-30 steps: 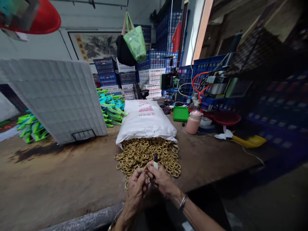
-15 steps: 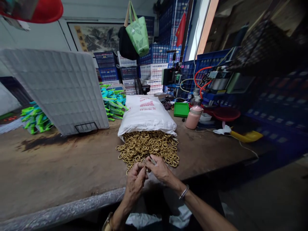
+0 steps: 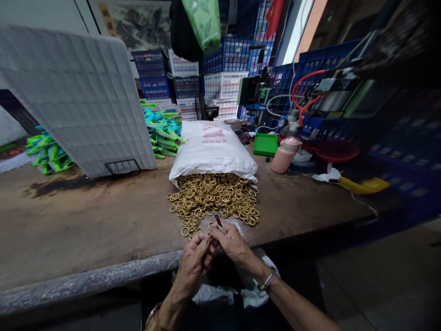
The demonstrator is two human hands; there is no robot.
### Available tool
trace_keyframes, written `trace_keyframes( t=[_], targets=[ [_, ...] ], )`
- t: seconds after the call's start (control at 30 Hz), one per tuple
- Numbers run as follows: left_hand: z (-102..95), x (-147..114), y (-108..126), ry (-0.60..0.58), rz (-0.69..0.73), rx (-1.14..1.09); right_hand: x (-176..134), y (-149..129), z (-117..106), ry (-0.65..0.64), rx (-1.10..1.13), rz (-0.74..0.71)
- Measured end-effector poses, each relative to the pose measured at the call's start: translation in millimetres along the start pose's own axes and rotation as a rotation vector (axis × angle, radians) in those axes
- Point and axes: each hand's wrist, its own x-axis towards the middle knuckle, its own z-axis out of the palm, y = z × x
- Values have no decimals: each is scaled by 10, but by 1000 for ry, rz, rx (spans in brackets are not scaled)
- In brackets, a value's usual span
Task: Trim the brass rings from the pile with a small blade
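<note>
My left hand [image 3: 194, 258] is closed in a pinch on a brass-coloured ring [image 3: 210, 237] at the table's front edge, its fingertips against those of the other hand. My right hand [image 3: 234, 242] is closed around a small knife [image 3: 219, 221], whose dark, narrow tip points up and away past the fingers. Just beyond both hands lies a spread of similar rings [image 3: 213, 197], spilling from the mouth of a white sack [image 3: 212, 154] with red print. Fingers partly cover the pinched ring.
A grey ribbed panel [image 3: 82, 101] leans at the left, with green and blue plastic pieces [image 3: 163, 126] beside it. To the right are a green tray [image 3: 265, 144], a pink bottle [image 3: 285, 155] and a yellow scoop [image 3: 365, 185]. Crates [image 3: 225, 85] are stacked behind.
The view has tilted down and shifted slightly left. Both hands stay together near the table edge; the knife tip shows more clearly, standing apart from the ring pile.
</note>
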Motion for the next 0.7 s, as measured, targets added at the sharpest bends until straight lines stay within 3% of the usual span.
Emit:
trace_keyframes(
  t=[0.2, 0.47, 0.7],
  targets=[
    [27, -65, -60, -38, -43, -23, -100, 165, 3, -19, 89, 56],
    [40, -55, -50, -84, -44, -26, -117, 141, -70, -17, 87, 41],
    [134, -11, -49, 5, -35, 206, -162, 171, -131, -10, -41, -61]
  ],
)
